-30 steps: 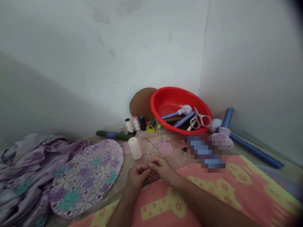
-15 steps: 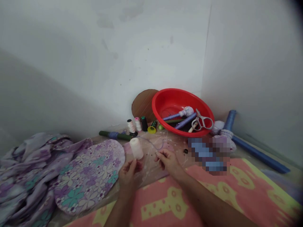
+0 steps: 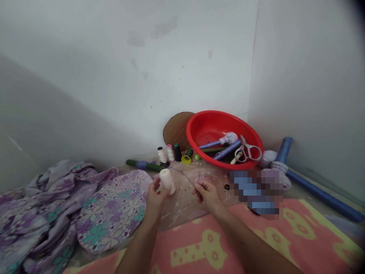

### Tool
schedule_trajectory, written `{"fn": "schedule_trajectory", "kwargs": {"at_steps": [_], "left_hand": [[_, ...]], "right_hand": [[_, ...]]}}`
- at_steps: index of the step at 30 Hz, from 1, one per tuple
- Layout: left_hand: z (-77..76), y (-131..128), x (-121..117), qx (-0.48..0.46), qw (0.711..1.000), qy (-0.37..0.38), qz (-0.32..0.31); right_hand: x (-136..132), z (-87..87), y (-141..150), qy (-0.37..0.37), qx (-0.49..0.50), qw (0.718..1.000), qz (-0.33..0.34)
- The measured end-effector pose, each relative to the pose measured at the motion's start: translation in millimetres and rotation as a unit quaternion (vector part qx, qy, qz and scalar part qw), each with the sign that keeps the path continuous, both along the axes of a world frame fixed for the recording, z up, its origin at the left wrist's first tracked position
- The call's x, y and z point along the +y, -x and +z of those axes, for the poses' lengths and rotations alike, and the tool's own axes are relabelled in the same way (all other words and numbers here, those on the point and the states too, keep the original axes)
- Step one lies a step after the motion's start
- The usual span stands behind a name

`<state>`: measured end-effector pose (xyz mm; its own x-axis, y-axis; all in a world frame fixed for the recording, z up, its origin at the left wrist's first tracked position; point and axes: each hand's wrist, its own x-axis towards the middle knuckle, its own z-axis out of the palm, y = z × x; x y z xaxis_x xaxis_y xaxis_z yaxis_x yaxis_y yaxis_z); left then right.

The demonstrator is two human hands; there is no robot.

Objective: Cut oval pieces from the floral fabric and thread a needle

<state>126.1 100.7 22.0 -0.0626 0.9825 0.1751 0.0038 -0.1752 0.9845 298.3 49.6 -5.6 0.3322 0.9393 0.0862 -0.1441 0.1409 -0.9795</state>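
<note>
My left hand (image 3: 155,198) is at the white thread spool (image 3: 166,180), fingers on its left side and thumb across its front near the base. The spool stands nearly upright. To the right, my right hand (image 3: 208,195) is closed in a pinch; whatever lies between its fingertips is too small to make out. A bluish cord (image 3: 182,173) trails over the table just behind that hand. Left of my left hand lies an oval piece of floral fabric (image 3: 114,211).
Several smaller thread spools (image 3: 170,153) stand by the wall, near a green rod (image 3: 142,165). A red basin (image 3: 196,142) holds wrapped sticks and scissors (image 3: 247,151). Crumpled floral cloth (image 3: 48,213) lies left, a pink-yellow cloth (image 3: 194,247) in front. Blue wrapped rods (image 3: 322,194) lie right.
My hands have come apart. The left has moved up and left to the white spool and closed around it. The right has shifted right, still pinched. The view has tilted slightly.
</note>
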Motion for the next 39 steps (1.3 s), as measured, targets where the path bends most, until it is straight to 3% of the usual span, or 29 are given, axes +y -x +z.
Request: {"fn": "schedule_trajectory", "kwargs": {"at_steps": [4,9,14,17,20,26,33,39], "left_hand": [[-1.7,-10,13,0.017,1.0,-0.022,0.009],[3.3,-18,22,-0.07,0.997,0.019,-0.014],[21.9,-11,11,-0.122,0.989,0.057,-0.055],[28.6,-11,-2,-0.219,0.964,0.125,-0.084],[25.0,-15,-12,-0.286,0.935,0.184,-0.097],[7.1,-16,-11,-0.289,0.914,0.247,-0.141],[2.4,-7,-6,-0.251,0.918,0.23,-0.201],[6.2,-11,-19,-0.252,0.927,0.217,-0.172]], "right_hand": [[-2,1.4,3,0.008,0.005,1.0,-0.001],[-1,-0.6,5,0.0,-0.002,1.0,0.004],[-3,8.1,1,-0.024,0.003,0.999,0.024],[-6,14.0,0,-0.013,0.037,0.998,0.044],[-8,15.4,1,-0.012,0.058,0.996,0.068],[-11,15.1,4,-0.024,0.054,0.984,0.17],[-14,17.1,6,-0.018,0.022,0.981,0.193],[-17,19.3,8,-0.009,0.028,0.976,0.215]]}}
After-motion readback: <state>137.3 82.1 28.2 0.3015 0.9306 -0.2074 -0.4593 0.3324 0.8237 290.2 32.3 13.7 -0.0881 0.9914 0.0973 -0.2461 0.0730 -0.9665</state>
